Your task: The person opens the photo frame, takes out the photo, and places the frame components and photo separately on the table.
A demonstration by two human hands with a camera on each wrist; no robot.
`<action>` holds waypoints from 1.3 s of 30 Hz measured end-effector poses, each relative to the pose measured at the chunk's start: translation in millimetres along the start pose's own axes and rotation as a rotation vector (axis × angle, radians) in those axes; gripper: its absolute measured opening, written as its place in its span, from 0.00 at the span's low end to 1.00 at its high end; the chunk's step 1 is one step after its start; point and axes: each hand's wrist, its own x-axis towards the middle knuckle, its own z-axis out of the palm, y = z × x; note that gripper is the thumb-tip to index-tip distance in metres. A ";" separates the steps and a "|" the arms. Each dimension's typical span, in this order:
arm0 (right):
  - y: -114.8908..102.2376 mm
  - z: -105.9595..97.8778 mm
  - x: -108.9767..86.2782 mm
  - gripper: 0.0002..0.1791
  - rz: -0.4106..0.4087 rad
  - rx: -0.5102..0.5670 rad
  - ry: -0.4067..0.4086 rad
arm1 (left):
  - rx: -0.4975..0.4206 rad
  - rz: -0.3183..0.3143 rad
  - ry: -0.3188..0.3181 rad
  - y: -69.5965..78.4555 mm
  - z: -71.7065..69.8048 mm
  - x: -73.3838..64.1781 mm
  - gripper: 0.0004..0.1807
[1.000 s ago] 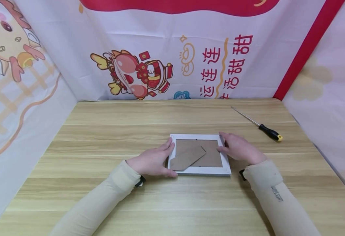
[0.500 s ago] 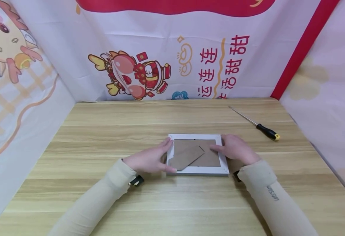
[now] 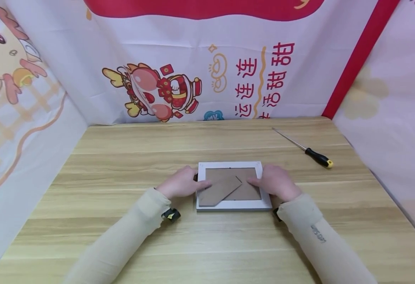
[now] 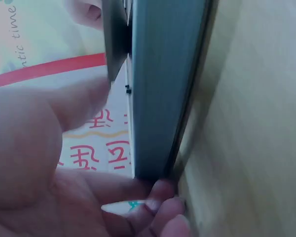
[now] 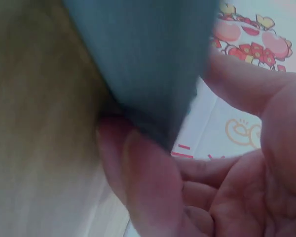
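Note:
A white picture frame [image 3: 244,204] lies back side up in the middle of the table, its brown backing board [image 3: 225,172] showing. A flat easel stand [image 3: 218,192] slants across the board. My left hand [image 3: 180,183] grips the frame's left side, thumb over the back and fingertips curling at the lower edge [image 4: 158,98]. On the opposite side my right hand [image 3: 279,184] does the same, its thumb reaching onto the board. Fingertips [image 5: 153,173] tuck under the frame's corner in the right wrist view. Whether the frame is off the table, I cannot tell.
A screwdriver [image 3: 317,157] with a black and yellow handle lies at the back right of the wooden table [image 3: 150,146]. Printed cloth [image 3: 179,39] hangs along the back and both sides.
My left hand has gone from spanning the frame's left corners to gripping that side, thumb on the back. My right thumb has slid inward over the board. The head view has shifted slightly.

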 end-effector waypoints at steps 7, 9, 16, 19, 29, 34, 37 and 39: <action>-3.3 -2.4 0.0 0.34 0.002 0.112 0.091 | -0.037 -0.040 0.187 9.4 3.2 -1.2 0.17; -4.1 -5.3 -1.2 0.38 -0.016 0.186 0.124 | -0.038 -0.032 0.264 13.2 0.3 -1.7 0.21; -11.9 -21.8 -10.2 0.47 -0.119 0.441 0.207 | -0.111 0.001 0.425 30.2 -22.7 -13.7 0.36; -13.6 -27.7 -14.2 0.43 -0.205 0.495 0.268 | -0.131 0.043 0.471 35.7 -30.7 -20.5 0.36; -14.9 -33.0 -18.9 0.32 -0.658 0.440 0.776 | 0.032 0.470 0.730 44.9 -41.2 -33.4 0.23; -15.4 -34.7 -22.6 0.22 -0.958 0.397 1.081 | 0.134 0.668 0.820 48.3 -49.6 -38.9 0.19; -17.8 -33.2 -23.5 0.21 -1.045 0.415 1.181 | 0.142 0.718 0.814 49.2 -54.2 -41.1 0.21; -20.0 -31.3 -23.6 0.18 -1.077 0.408 1.251 | 0.135 0.723 0.796 48.6 -56.8 -40.9 0.21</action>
